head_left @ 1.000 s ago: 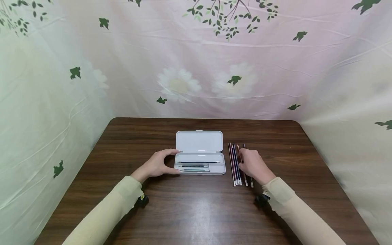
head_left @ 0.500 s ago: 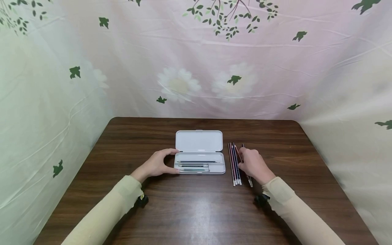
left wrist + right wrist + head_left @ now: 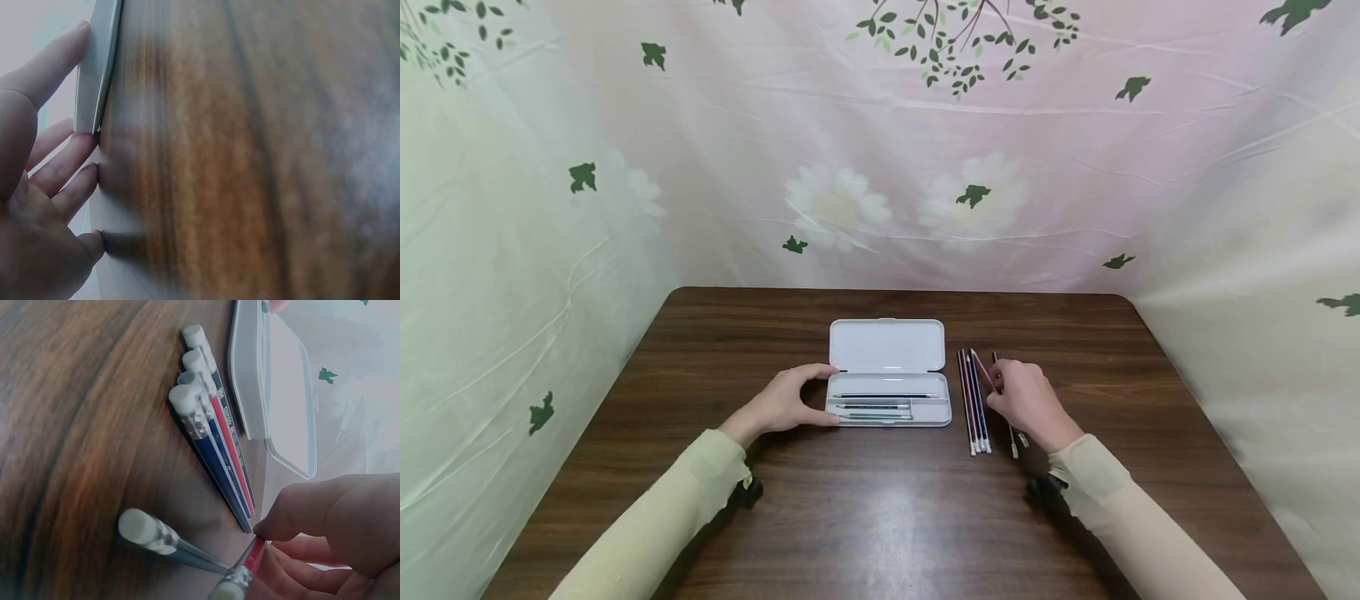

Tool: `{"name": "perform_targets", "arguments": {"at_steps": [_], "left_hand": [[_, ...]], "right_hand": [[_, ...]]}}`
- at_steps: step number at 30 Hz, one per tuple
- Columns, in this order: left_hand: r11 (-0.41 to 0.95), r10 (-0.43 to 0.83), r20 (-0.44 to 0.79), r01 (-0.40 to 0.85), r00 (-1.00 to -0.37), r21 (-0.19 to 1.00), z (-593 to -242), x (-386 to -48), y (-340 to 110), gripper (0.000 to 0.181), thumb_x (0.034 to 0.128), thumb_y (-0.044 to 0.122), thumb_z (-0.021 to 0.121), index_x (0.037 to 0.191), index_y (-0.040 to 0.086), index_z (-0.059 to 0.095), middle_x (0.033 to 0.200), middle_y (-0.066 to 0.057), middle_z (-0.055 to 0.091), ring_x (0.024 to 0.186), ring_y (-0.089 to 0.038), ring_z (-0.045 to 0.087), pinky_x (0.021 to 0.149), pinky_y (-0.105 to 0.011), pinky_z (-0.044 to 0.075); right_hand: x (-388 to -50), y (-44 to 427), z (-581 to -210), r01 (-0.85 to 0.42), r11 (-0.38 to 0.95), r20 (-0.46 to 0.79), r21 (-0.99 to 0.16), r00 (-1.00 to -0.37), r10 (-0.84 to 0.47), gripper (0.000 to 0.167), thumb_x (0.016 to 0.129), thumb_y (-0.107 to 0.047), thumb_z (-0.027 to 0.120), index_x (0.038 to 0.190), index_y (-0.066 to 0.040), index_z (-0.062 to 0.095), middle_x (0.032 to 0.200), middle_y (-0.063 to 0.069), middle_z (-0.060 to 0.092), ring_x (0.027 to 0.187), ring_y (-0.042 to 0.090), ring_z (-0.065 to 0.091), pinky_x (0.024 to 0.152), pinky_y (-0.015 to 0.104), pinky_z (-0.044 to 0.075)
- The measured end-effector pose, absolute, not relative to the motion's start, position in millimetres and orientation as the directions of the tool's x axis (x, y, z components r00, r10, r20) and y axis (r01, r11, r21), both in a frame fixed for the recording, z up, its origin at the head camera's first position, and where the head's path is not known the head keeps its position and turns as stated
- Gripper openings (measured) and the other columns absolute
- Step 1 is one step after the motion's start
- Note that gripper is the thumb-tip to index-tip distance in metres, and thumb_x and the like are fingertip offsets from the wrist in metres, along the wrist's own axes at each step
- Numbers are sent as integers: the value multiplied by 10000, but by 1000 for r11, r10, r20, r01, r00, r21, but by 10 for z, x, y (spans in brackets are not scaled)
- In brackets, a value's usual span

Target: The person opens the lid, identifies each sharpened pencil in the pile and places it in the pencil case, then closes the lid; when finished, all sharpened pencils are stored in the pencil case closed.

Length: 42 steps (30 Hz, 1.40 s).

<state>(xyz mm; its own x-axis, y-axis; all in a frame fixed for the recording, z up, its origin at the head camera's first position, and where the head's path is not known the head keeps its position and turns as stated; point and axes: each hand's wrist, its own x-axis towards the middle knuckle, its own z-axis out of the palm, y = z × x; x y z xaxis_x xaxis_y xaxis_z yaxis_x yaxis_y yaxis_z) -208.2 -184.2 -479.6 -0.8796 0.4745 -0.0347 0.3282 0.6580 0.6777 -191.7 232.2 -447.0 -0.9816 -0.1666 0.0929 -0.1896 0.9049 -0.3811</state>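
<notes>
A white pencil case point(image 3: 934, 414) lies open, lid at the back, several pencils inside. My left hand point(image 3: 781, 405) holds its left end between thumb and fingers; the left wrist view shows the thumb along the case edge point(image 3: 97, 69). To the right, my right hand point(image 3: 1032, 403) pinches a red pencil point(image 3: 255, 554), tilted with its tip toward the back left. Beside that pencil is a dark one point(image 3: 197, 555), partly hidden by the hand in the head view. Several pencils point(image 3: 215, 447) lie side by side between the case and my right hand.
The brown wooden table point(image 3: 880, 517) has a patterned cloth point(image 3: 895, 167) hanging behind it and at both sides. Near the back edge stands the raised case lid point(image 3: 887, 346).
My right hand has gripped the red pencil and shifted slightly right. That pencil has turned, its eraser end swinging right across the dark pencil. My left hand and the case have stayed put.
</notes>
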Motion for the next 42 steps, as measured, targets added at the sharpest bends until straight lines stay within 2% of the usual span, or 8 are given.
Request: {"name": "perform_targets", "arguments": {"at_steps": [7, 11, 18, 21, 29, 35, 42], "left_hand": [[657, 469, -35, 323, -883, 681, -4802, -2078, -1846, 832, 775, 468, 937, 1479, 191, 591, 1483, -30, 603, 1423, -252, 502, 1191, -511, 380], [657, 471, -32, 326, -882, 680, -4798, -2075, -1842, 829, 777, 461, 937, 1479, 187, 591, 1479, -34, 607, 1419, -254, 506, 1190, -513, 382], [652, 479, -21, 340, -877, 677, -4789, -2070, -1836, 829, 787, 462, 929, 1483, 172, 587, 1476, -45, 612, 1415, -260, 511, 1186, -518, 386], [652, 480, -20, 341, -877, 678, -4783, -2069, -1835, 829, 785, 462, 930, 1482, 170, 589, 1474, -45, 613, 1413, -262, 514, 1185, -518, 388], [658, 474, -34, 328, -880, 678, -4798, -2081, -1834, 835, 778, 467, 935, 1486, 194, 586, 1478, -27, 608, 1419, -245, 505, 1193, -510, 380], [662, 469, -39, 322, -882, 677, -4808, -2088, -1840, 844, 776, 487, 932, 1488, 199, 584, 1484, -27, 603, 1421, -246, 503, 1195, -512, 378], [661, 470, -43, 320, -882, 679, -4804, -2095, -1846, 846, 773, 490, 934, 1487, 202, 584, 1484, -23, 602, 1422, -242, 500, 1197, -511, 374]], "right_hand": [[-1905, 2364, -4435, -216, 878, 108, -427, -976, -188, 251, 831, -3, 723, 1070, 70, 725, 914, 132, 773, 863, 273, 733, 777, 465, 602], [-1893, 2386, -4431, -231, 861, 98, -454, -973, -210, 280, 840, 6, 710, 1108, 88, 718, 939, 145, 774, 869, 268, 742, 787, 463, 608], [-1888, 2366, -4414, -327, 828, 174, -456, -945, -277, 255, 826, 23, 679, 1073, 40, 741, 846, 67, 719, 766, 176, 658, 711, 394, 552], [-1876, 2324, -4396, -377, 812, 221, -445, -925, -308, 231, 829, 36, 680, 1046, 17, 753, 874, 71, 689, 784, 178, 632, 713, 388, 536], [-1888, 2169, -4377, -528, 746, 337, -406, -845, -415, 286, 815, 84, 661, 1068, -7, 758, 924, 85, 675, 801, 183, 628, 702, 376, 556], [-1934, 2000, -4357, -585, 717, 331, -379, -809, -485, 282, 835, 116, 655, 1044, -28, 777, 886, 70, 694, 775, 177, 584, 692, 378, 532], [-1999, 1759, -4380, -628, 692, 319, -356, -778, -542, 206, 895, 87, 710, 1045, -34, 786, 941, 68, 720, 852, 186, 649, 759, 381, 584]]}}
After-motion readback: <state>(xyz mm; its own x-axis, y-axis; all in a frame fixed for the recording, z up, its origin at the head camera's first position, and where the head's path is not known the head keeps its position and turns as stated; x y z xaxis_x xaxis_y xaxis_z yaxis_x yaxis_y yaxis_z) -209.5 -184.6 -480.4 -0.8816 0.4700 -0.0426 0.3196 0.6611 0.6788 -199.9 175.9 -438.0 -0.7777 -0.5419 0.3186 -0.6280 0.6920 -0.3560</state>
